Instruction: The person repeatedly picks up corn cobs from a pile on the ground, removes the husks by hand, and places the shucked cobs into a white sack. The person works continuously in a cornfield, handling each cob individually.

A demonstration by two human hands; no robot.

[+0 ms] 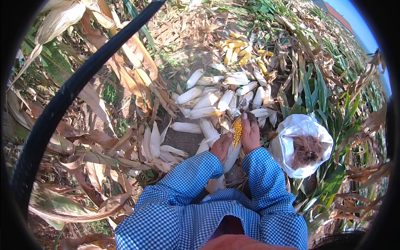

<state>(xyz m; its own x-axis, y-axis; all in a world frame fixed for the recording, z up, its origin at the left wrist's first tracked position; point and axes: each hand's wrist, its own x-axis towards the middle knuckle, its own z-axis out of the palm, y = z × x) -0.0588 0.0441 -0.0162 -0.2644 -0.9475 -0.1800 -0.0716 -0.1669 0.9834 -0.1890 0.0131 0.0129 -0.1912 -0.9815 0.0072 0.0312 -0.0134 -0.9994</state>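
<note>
Between my hands is a partly husked ear of corn [237, 132], its yellow kernels bare along the upper part. Pale husk hangs down from its lower end. My left hand [222, 146] grips the husk on the left side of the ear. My right hand [251, 133] holds the ear from the right, thumb up near the tip, with dark brown silk around the fingers. Just beyond lies a heap of ears in whitish husks [207, 99]. To the right of my right hand, an open white sack [282, 150] holds a tangle of brown corn silk [307, 151].
Bare yellow ears [236, 47] lie in a pile beyond the heap. Stripped husks [156, 147] rest on the soil at left. Dry corn stalks [137, 62] stand close on the left, and green leaves [315, 90] line the right. A black strap-like bar [75, 84] crosses the upper left view.
</note>
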